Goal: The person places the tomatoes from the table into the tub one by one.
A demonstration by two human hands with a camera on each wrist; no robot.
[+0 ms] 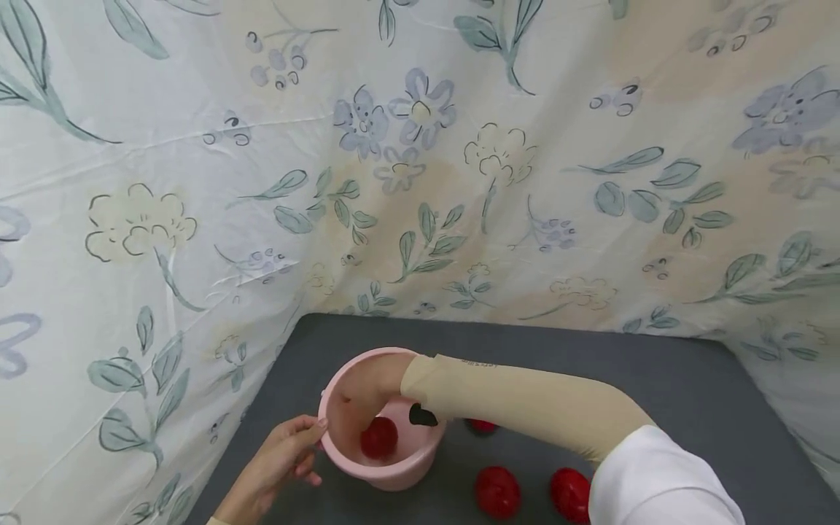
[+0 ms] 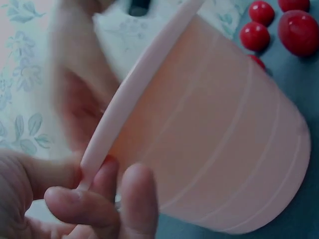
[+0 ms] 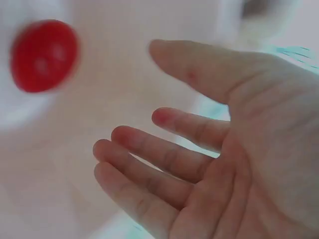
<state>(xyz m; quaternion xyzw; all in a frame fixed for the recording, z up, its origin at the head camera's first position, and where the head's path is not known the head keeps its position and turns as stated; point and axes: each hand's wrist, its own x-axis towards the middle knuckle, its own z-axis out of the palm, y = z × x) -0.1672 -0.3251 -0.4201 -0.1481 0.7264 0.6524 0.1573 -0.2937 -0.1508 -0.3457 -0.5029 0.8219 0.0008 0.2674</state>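
Note:
A pink bucket (image 1: 400, 477) stands on the dark grey table with its mouth tipped a little toward me. At its left edge my left hand (image 1: 278, 467) pinches the rim between thumb and fingers, which the left wrist view shows close up. My right hand (image 1: 370, 383) reaches over the rim into the bucket. In the right wrist view that hand's fingers (image 3: 164, 154) are spread and relaxed, with nothing in them. One glossy red ball (image 3: 45, 56) lies inside on the bucket's bottom, apart from the fingertips.
Several more glossy red balls lie on the table (image 1: 538, 339) right of the bucket: one ball (image 1: 496, 492) near the front, another ball (image 1: 570, 494) beside my right sleeve, and a part-hidden ball (image 1: 482, 425) under my forearm. Flower-printed cloth (image 1: 420, 182) hangs behind and at the sides.

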